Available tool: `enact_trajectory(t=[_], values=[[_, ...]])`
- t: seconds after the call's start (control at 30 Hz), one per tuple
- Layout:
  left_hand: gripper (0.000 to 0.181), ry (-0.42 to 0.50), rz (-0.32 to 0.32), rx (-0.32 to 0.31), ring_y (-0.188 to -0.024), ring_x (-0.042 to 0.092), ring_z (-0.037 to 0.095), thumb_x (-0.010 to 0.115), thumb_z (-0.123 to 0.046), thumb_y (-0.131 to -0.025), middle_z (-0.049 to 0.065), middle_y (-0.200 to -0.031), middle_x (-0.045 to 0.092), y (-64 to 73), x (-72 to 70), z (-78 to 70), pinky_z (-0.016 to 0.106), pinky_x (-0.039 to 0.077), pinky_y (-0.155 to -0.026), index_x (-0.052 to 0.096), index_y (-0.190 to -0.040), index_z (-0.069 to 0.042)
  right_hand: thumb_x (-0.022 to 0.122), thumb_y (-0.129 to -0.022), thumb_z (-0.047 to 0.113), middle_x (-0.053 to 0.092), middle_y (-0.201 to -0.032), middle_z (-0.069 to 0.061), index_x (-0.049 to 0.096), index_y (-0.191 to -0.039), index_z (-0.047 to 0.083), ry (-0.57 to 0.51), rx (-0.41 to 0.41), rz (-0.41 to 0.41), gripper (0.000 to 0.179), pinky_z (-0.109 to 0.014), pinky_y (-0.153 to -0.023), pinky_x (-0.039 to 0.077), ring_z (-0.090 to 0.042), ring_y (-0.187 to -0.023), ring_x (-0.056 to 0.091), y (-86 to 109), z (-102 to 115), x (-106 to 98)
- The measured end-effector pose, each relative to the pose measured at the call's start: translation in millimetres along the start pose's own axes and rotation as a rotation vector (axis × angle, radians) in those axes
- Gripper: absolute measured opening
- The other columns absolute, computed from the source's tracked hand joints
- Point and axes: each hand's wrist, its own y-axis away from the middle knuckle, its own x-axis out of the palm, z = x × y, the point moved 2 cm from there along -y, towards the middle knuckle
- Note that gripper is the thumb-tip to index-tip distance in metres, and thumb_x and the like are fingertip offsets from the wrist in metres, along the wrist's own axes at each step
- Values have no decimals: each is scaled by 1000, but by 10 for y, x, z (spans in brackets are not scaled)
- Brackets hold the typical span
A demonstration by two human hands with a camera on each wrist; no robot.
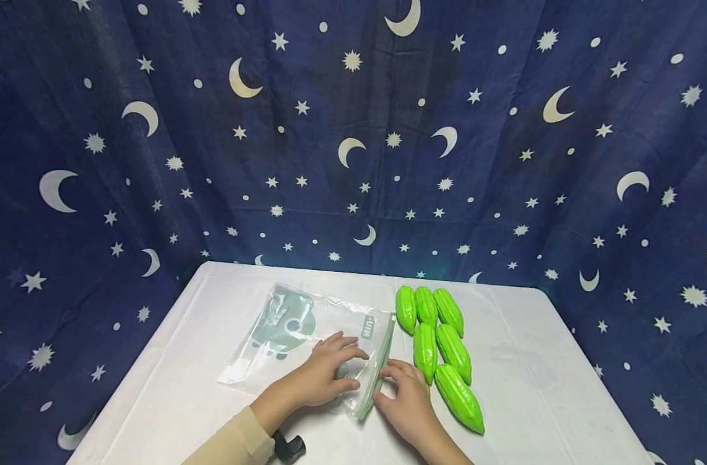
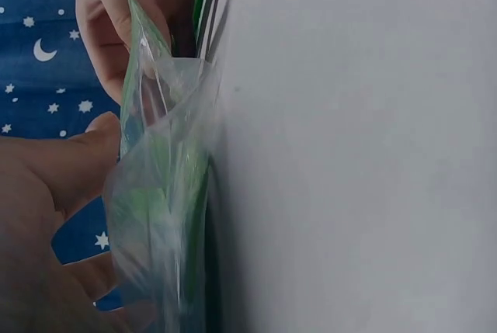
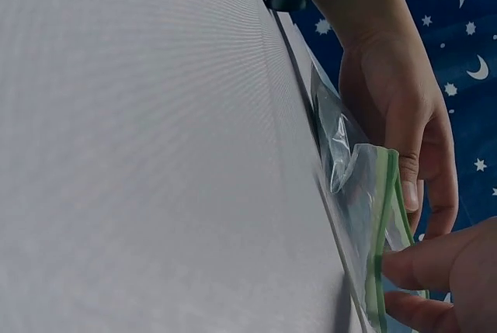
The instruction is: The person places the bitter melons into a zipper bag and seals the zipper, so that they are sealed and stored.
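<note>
One clear zip bag [image 1: 307, 326] on white table [image 1: 562, 387], mostly left of middle, green zip strip [image 1: 382, 355] toward right edge. Black device [image 1: 289, 448] at left wrist, toward near edge. Left hand [image 1: 328, 371] over bag, fingers spread wide. Right hand [image 1: 407, 397] at zip strip, fingers bent, tips touching; pinching or not, cannot tell. Six green ridged pods [image 1: 425, 352] right of middle: three toward far edge, two, then one toward near edge.

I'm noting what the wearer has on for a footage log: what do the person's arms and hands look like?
On the left side are a plain beige sleeve and a chunky black device. The right forearm shows no sleeve. Neither the left hand nor the right hand wears a glove.
</note>
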Motion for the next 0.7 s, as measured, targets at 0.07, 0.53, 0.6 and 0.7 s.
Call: enact_trajectory(t=[0.07,0.53,0.6,0.7], values=[[46,-6,4,3,-162,31,46,77,-40,-98,8,-168,48,-1,5,-18,84,22,-122,63,-142,-38,86,-82,22,62,-151,-10,77,-111,19,2,2,-2,30,-80,-115,33,-43,-147,44,2,-4,1],[48,-59,19,-28,-158,39,44,72,-35,-100,8,-163,54,22,48,-21,83,22,-123,61,-148,-35,92,-76,17,63,-149,-11,79,-108,14,61,-32,-21,35,-73,-114,35,-40,-144,45,3,-29,32],[48,-60,18,-25,-158,39,44,71,-32,-101,8,-162,55,21,48,-23,83,22,-122,61,-148,-34,92,-76,16,63,-148,-12,79,-107,13,67,-38,-24,34,-73,-115,34,-40,-144,45,3,-32,35],[48,-63,17,-16,-157,41,45,71,-28,-102,8,-161,56,24,47,-32,84,23,-121,60,-148,-34,92,-76,16,63,-148,-13,78,-106,14,73,-40,-28,33,-73,-115,33,-40,-144,45,0,-37,40]])
